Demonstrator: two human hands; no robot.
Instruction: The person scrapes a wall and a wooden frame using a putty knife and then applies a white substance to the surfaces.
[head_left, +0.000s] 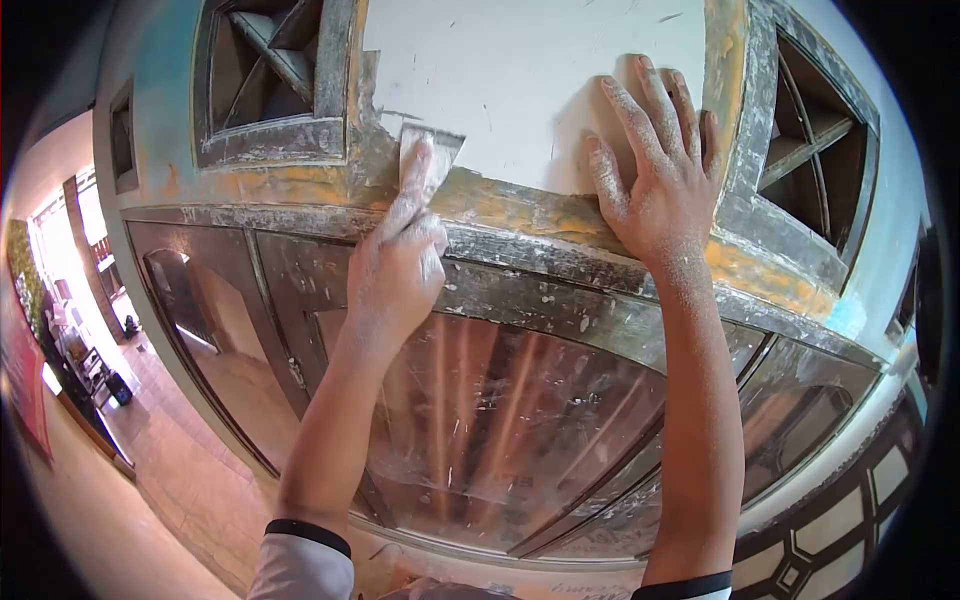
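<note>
My left hand (398,262) is wrapped around a putty knife (436,160), its index finger stretched along the blade. The blade points up and lies at the lower left corner of a white wall panel (520,80), where grey and orange patches border it. My right hand (662,170) rests flat with fingers spread against the lower right part of that panel. White dust covers both hands, and more coats the right forearm. The knife's handle is mostly hidden in my left fist.
Below runs a worn wooden frame (560,262) above glass panes (500,400) with reddish folds behind. Lattice vents with crossed slats stand at left (270,70) and right (815,140). A tiled floor (190,430) lies lower left; a dark patterned grille (840,520) is lower right.
</note>
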